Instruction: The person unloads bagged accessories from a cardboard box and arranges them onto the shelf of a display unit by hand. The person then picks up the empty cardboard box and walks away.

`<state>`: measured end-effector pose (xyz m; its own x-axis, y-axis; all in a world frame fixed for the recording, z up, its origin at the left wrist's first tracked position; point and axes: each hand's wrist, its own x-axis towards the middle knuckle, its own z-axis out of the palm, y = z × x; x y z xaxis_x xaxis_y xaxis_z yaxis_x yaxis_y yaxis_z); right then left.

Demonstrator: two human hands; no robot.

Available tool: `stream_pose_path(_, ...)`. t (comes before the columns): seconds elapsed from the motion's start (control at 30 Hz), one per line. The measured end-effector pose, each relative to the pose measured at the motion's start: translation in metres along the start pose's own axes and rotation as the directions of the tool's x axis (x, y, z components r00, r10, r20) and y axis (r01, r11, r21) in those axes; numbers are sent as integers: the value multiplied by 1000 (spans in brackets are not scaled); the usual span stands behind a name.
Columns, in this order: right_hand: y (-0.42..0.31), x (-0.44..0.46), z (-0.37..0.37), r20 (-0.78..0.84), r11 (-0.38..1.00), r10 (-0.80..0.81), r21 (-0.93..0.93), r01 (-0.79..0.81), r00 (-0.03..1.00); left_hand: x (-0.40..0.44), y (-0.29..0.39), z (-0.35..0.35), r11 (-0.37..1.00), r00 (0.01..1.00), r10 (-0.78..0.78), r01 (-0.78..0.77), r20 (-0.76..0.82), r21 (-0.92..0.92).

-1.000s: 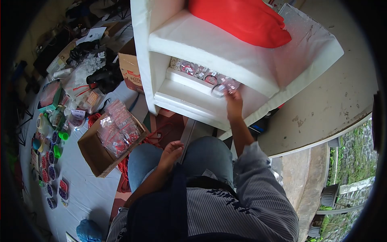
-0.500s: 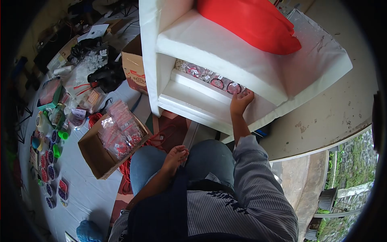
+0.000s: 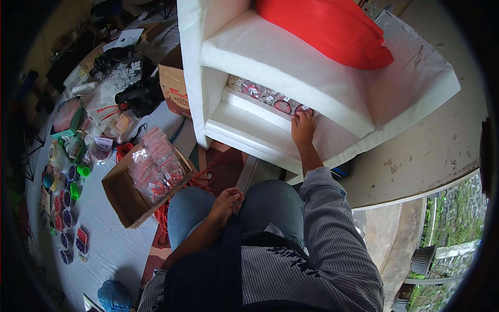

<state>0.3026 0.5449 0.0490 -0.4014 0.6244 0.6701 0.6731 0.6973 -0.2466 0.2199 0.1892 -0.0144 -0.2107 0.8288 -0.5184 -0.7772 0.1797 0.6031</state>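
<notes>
A row of small clear bags with dark red beaded bracelets (image 3: 282, 106) lies inside the lower opening of a white cloth-covered shelf (image 3: 291, 57). At the row's right end, my right hand (image 3: 304, 130) has its fingertips pressed together on the lower edge of the last bagged bracelet (image 3: 304, 109). The fingers hide part of that bag. Over my lap rests my left hand (image 3: 227, 204), fingers curled in and closed; whatever may be inside them is hidden.
A cardboard box (image 3: 120, 203) of bagged red items (image 3: 156, 166) stands left of my knees, beside tangled red cord (image 3: 162, 223). Several bead tubs (image 3: 66, 218) and plastic bags sit farther left. Red cloth (image 3: 327, 31) covers the shelf top; a round table (image 3: 416, 156) edges the right.
My right hand has shifted slightly left along the bag at the row's end, its fingers more bunched. My left hand stays as it was. The view has moved a little.
</notes>
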Motion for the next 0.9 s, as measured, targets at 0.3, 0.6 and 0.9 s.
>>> stream_pose_path(0.3, -5, -16, -15, -8, 996, -68, 60, 68, 998, -1, -1, -2, 1000, 1000, 24, -24, 16, -10)
stream_pose_path(0.6, -82, -89, -71, 171, 847, -388, 454, 277, 906, -23, 15, -13, 968, 977, 211, -215, -44, -130)
stream_pose_path(0.9, -86, -169, -73, 600, 794, -460, 607, 2, 655, -87, 84, -156, 618, 538, 785, -716, -308, 325)
